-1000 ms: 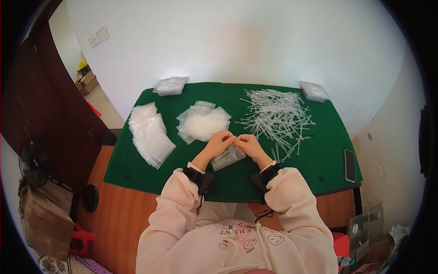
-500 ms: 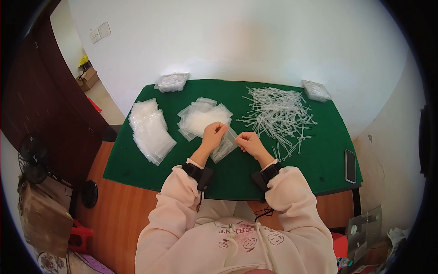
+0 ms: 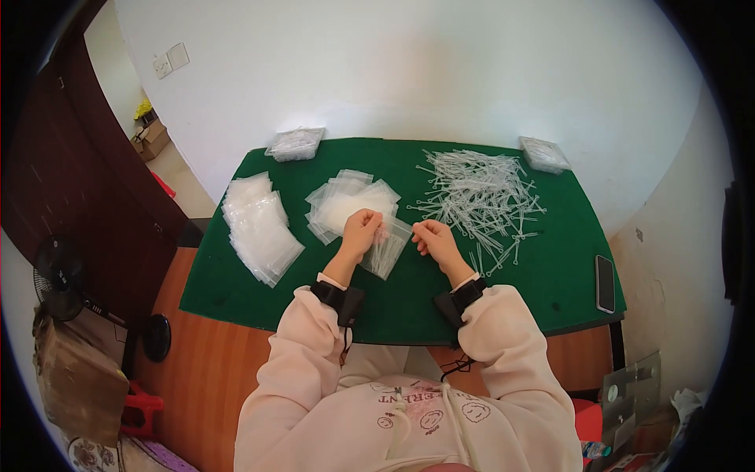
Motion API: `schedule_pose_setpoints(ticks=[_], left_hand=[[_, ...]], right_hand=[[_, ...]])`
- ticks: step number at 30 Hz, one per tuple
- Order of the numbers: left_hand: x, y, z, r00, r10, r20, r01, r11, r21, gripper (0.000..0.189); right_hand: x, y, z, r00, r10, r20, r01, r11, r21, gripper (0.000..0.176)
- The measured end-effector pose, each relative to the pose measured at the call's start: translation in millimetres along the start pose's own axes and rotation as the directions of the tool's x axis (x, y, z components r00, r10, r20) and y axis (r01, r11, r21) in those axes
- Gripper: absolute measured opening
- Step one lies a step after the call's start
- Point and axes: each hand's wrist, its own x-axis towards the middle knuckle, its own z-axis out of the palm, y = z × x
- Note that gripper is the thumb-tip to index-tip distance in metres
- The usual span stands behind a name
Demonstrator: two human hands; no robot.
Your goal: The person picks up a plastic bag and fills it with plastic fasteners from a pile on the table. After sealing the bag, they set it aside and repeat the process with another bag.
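A clear zip bag [image 3: 385, 258] with thin clear looped sticks inside hangs tilted between my two hands, over the middle of the green table. My left hand [image 3: 362, 233] pinches its upper left corner. At the upper right corner, my right hand [image 3: 435, 242] is closed with thumb and fingertips together on the bag's edge. Just behind my left hand lies a loose pile of flat clear bags [image 3: 346, 197]. To the right of my right hand spreads a heap of clear looped sticks [image 3: 480, 193].
Another stack of clear bags [image 3: 259, 224] lies on the left of the green table [image 3: 236, 295]. Filled clear packs stand at the back left [image 3: 296, 144] and back right [image 3: 544, 155]. A phone [image 3: 604, 284] rests near the right edge.
The bag has turned and opened out flatter between my hands, showing more of its face. My left hand has shifted slightly left, my right hand slightly right and up.
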Motion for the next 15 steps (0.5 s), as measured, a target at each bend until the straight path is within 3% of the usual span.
schedule_pose_setpoints(ticks=[2,6,9,10,13,15], left_hand=[[-1.8,0.2,6.9,1.0,0.003,0.008,-0.002,1.0,-0.025,0.018],[-6.3,5.1,10.4,0.998,-0.005,0.067,0.012,0.994,-0.105,0.012],[-9.8,9.2,10.3,0.951,-0.207,0.228,0.213,0.977,0.001,0.012],[-10.5,9.4,10.7,0.953,-0.205,0.224,0.21,0.978,0.0,0.012],[-12.1,10.5,11.7,0.888,-0.314,0.335,0.266,0.947,0.182,0.015],[-12.9,6.8,13.7,0.896,-0.302,0.324,0.248,0.948,0.199,0.017]], right_hand=[[-1.4,1.5,2.4,0.996,-0.009,0.091,0.011,0.999,-0.03,0.017],[0.0,6.4,2.8,0.998,-0.059,0.023,0.058,0.997,0.045,0.012],[7.6,14.1,-3.9,0.993,-0.098,-0.066,0.106,0.988,0.116,0.01],[9.4,15.2,-6.0,0.986,-0.116,-0.116,0.133,0.98,0.148,0.01],[5.6,13.3,-5.6,0.998,-0.064,-0.011,0.065,0.994,0.087,0.009],[2.4,12.0,-3.0,0.997,-0.052,0.057,0.049,0.998,0.049,0.009]])
